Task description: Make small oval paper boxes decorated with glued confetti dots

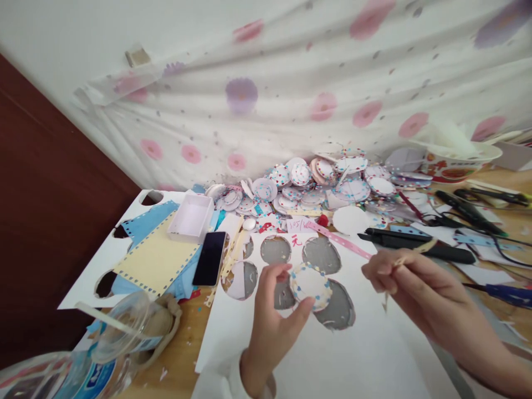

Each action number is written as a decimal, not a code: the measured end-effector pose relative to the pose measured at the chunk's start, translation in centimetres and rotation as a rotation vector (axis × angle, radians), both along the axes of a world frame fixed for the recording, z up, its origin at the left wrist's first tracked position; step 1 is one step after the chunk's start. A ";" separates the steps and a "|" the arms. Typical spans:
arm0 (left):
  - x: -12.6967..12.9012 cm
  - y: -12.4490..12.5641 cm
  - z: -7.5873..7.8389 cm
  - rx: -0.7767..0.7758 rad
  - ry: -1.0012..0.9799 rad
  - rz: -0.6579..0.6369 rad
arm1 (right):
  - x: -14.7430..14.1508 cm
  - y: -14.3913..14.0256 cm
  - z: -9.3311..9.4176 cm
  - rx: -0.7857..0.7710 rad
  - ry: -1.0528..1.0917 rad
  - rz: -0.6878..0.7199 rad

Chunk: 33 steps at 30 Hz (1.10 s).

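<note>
- White paper disc (311, 285), round and flat, with a rim speckled in blue and pale yellow, held above the middle of the workspace.
- Left hand (274, 321) partly open in a wide C, thumb and fingertips gripping opposite parts of the disc's edge.
- Right hand (403, 282) to the right of the disc and apart from it, fingers bunched tightly and pinching a thin, pale, twisted strip (426, 246), one end out past the knuckles, another bit dangling below.
- Beneath both, a smooth white sheet (366, 360) cut with rough-edged round holes, grey showing through several.
- Behind, a loose heap of discs (352, 190), many with red and blue specks.
- Between heap and right hand, a flat pink strip (341, 239) with pale dots.
- To the left, a glossy black phone (209, 259), a shallow white box (183, 236) and a pale yellow sheet (160, 255) with blue marks along its edges.
- Nearer, a clear plastic cup (122, 324) on its side or tilted, over the wood-grained bench (183, 346).
- At the back, a wrinkled, flower-printed sheet (282, 124) against the wall.
</note>
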State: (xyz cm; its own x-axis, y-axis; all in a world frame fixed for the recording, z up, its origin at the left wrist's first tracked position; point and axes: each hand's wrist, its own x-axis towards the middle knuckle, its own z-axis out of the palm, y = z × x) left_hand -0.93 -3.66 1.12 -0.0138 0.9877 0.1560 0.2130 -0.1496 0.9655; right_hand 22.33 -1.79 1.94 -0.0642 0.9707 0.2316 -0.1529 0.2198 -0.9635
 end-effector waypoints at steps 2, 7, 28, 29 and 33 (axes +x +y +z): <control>-0.7 0.6 -1.3 0.056 0.200 -0.051 | 1.0 0.5 -0.3 -0.055 -0.139 -0.036; -0.9 1.9 -4.0 0.042 0.339 -0.184 | 0.4 1.4 -0.7 -0.063 -0.419 0.001; 0.0 3.7 -2.4 -0.207 -0.157 -0.322 | -3.0 0.2 -2.8 -0.102 -0.387 0.065; -0.1 3.7 -2.3 -0.212 -0.131 -0.320 | -3.0 0.2 -2.8 -0.122 -0.386 0.079; -0.1 3.8 -2.5 -0.222 -0.116 -0.337 | -3.2 0.0 -2.8 -0.158 -0.382 0.099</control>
